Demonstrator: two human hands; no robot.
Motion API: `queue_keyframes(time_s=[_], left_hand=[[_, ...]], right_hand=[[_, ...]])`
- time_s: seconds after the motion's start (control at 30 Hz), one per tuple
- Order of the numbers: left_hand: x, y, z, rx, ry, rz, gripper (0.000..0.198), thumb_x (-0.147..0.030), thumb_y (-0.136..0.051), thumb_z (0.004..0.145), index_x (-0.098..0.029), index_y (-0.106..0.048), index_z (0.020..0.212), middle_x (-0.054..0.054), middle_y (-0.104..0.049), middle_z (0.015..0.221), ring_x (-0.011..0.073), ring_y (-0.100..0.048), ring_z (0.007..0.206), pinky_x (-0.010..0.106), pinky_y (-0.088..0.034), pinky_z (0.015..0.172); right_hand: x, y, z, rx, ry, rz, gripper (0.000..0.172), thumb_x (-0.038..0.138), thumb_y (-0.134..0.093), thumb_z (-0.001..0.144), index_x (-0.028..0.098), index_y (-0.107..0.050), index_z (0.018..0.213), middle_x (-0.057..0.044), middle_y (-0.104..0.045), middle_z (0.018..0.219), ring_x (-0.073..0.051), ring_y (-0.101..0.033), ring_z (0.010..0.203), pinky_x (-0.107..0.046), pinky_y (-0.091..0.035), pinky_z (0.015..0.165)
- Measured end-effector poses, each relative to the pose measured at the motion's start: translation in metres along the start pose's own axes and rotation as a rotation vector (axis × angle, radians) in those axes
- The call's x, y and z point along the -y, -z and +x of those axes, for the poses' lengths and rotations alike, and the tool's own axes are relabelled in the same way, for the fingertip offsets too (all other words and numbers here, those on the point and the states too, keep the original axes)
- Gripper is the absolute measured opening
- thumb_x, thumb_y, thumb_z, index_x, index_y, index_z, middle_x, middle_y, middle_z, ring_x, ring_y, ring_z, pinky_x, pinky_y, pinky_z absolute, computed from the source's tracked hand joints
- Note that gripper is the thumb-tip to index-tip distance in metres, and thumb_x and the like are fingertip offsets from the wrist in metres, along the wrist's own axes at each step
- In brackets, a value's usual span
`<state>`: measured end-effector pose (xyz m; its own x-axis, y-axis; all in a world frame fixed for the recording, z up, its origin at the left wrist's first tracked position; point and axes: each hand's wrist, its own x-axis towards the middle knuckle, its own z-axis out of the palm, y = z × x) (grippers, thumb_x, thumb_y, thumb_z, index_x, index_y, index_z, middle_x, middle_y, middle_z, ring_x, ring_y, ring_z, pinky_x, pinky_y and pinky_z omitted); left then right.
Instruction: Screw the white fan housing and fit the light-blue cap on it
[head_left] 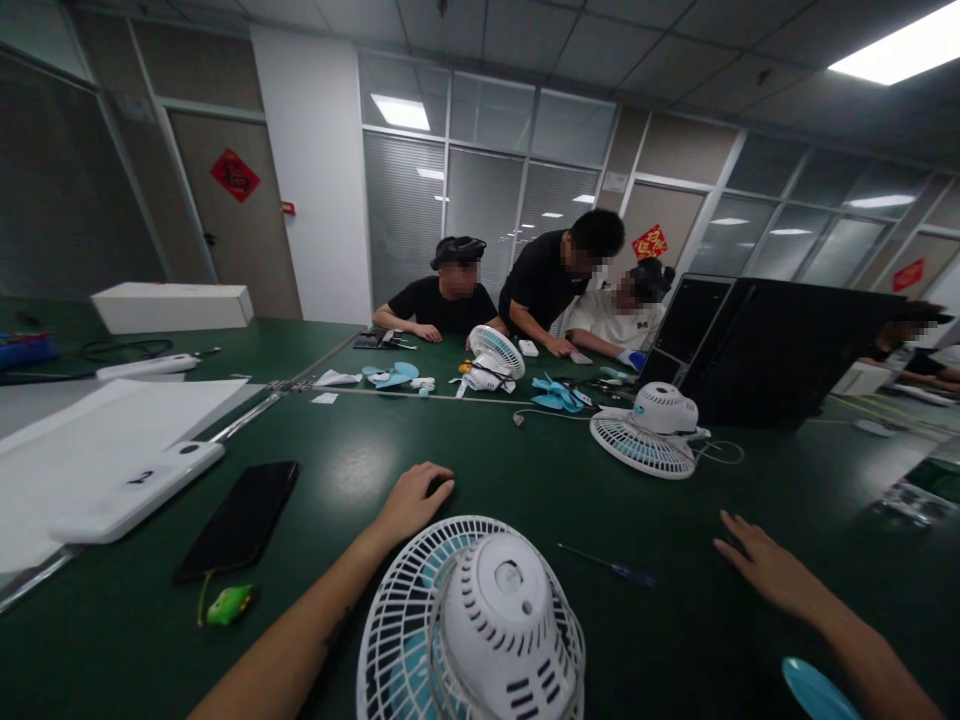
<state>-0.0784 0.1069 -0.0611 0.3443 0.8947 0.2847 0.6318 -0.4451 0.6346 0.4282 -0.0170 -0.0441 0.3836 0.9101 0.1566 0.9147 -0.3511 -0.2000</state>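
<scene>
A white fan (499, 610) lies face down on the green table (570, 480) in front of me, its motor housing up and blue blades showing through the grille. My left hand (416, 503) rests on the table just beyond the grille, thumb and fingers apart, holding nothing. Off to the right, my right hand (765, 562) lies on the tabletop with fingers stretched out and nothing in it. Between the fan and that hand is a screwdriver (611, 568) with a thin shaft and dark blue handle. A light-blue curved piece (816, 688) sits below my right forearm.
A second white fan (652, 430) lies face down farther right, beside a large black monitor (780, 350). Across the table are several people, a third fan (493, 362) and loose blue blades (559, 393). At left are a black phone (238, 518) and a white device (142, 490).
</scene>
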Motion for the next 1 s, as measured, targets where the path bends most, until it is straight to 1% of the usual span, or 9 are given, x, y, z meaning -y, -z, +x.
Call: queue_keyframes(time_s=[0.07, 0.17, 0.3, 0.43, 0.53, 0.63, 0.77, 0.9, 1.0], left_hand=[[0.000, 0.000, 0.000, -0.002, 0.001, 0.005, 0.027, -0.033, -0.051, 0.091, -0.019, -0.070, 0.104, 0.007, -0.071, 0.109, 0.0241, -0.063, 0.106, 0.040, -0.046, 0.099], [0.000, 0.000, -0.001, -0.005, 0.004, 0.015, 0.028, -0.033, -0.050, 0.092, -0.020, -0.069, 0.107, 0.008, -0.071, 0.111, 0.0240, -0.062, 0.107, 0.040, -0.045, 0.100], [0.000, 0.000, -0.001, 0.002, 0.000, 0.013, 0.027, -0.033, -0.050, 0.092, -0.020, -0.069, 0.105, 0.007, -0.071, 0.110, 0.0237, -0.063, 0.106, 0.039, -0.046, 0.100], [0.000, 0.001, -0.001, 0.000, 0.007, -0.012, 0.027, -0.033, -0.051, 0.091, -0.019, -0.070, 0.104, 0.008, -0.071, 0.110, 0.0246, -0.062, 0.107, 0.041, -0.044, 0.102], [0.001, 0.000, -0.002, -0.002, 0.024, -0.052, 0.026, -0.033, -0.053, 0.089, -0.019, -0.070, 0.102, 0.009, -0.071, 0.109, 0.0254, -0.062, 0.107, 0.042, -0.044, 0.102], [-0.002, 0.001, 0.000, -0.009, 0.054, -0.121, 0.026, -0.034, -0.053, 0.089, -0.020, -0.070, 0.103, 0.008, -0.072, 0.110, 0.0252, -0.062, 0.108, 0.043, -0.044, 0.103], [-0.019, 0.008, 0.008, -0.012, 0.072, -0.268, 0.034, -0.033, -0.043, 0.093, -0.018, -0.066, 0.113, 0.009, -0.070, 0.119, 0.0236, -0.062, 0.114, 0.039, -0.046, 0.104], [-0.059, 0.025, 0.005, 0.050, 0.003, -0.390, 0.038, -0.040, -0.046, 0.093, -0.018, -0.064, 0.118, 0.009, -0.067, 0.125, 0.0246, -0.059, 0.120, 0.039, -0.043, 0.107], [-0.095, 0.043, -0.009, 0.178, -0.078, -0.456, 0.036, -0.045, -0.049, 0.091, -0.022, -0.065, 0.114, 0.005, -0.070, 0.117, 0.0236, -0.062, 0.114, 0.037, -0.047, 0.101]], right_hand=[[-0.018, -0.011, -0.006, 0.029, 0.057, 0.009, 0.068, 0.053, -0.041, 0.072, 0.010, -0.068, 0.117, -0.020, -0.061, 0.133, -0.038, -0.055, 0.126, -0.054, -0.043, 0.107], [-0.028, -0.019, -0.009, 0.037, 0.133, 0.036, 0.058, 0.049, -0.042, 0.074, 0.015, -0.072, 0.111, -0.016, -0.061, 0.134, -0.034, -0.056, 0.126, -0.049, -0.043, 0.109], [-0.030, -0.020, -0.005, 0.015, 0.181, 0.063, 0.053, 0.045, -0.043, 0.076, 0.014, -0.076, 0.103, -0.019, -0.066, 0.125, -0.037, -0.063, 0.115, -0.052, -0.047, 0.104], [-0.031, -0.013, -0.003, -0.006, 0.208, 0.090, 0.047, 0.040, -0.044, 0.070, 0.012, -0.078, 0.088, -0.021, -0.072, 0.109, -0.038, -0.069, 0.101, -0.055, -0.051, 0.097], [-0.029, -0.004, -0.004, -0.015, 0.206, 0.119, 0.036, 0.039, -0.048, 0.065, 0.016, -0.075, 0.071, -0.020, -0.074, 0.086, -0.039, -0.071, 0.082, -0.056, -0.055, 0.084], [-0.017, 0.011, -0.007, -0.003, 0.215, 0.176, 0.029, 0.040, -0.052, 0.066, 0.020, -0.072, 0.069, -0.016, -0.075, 0.079, -0.035, -0.071, 0.074, -0.052, -0.058, 0.075], [0.037, 0.044, -0.017, 0.028, 0.260, 0.305, 0.038, 0.052, -0.053, 0.081, 0.021, -0.073, 0.090, -0.011, -0.075, 0.090, -0.027, -0.071, 0.078, -0.041, -0.059, 0.071], [0.136, 0.083, -0.033, 0.223, 0.397, 0.860, 0.035, 0.047, -0.072, 0.077, 0.016, -0.066, 0.091, -0.007, -0.071, 0.082, -0.020, -0.070, 0.074, -0.034, -0.060, 0.068], [0.210, 0.104, -0.047, 0.341, 0.629, 1.072, 0.026, 0.034, -0.078, 0.074, 0.015, -0.063, 0.082, -0.002, -0.067, 0.077, -0.013, -0.065, 0.066, -0.025, -0.056, 0.059]])
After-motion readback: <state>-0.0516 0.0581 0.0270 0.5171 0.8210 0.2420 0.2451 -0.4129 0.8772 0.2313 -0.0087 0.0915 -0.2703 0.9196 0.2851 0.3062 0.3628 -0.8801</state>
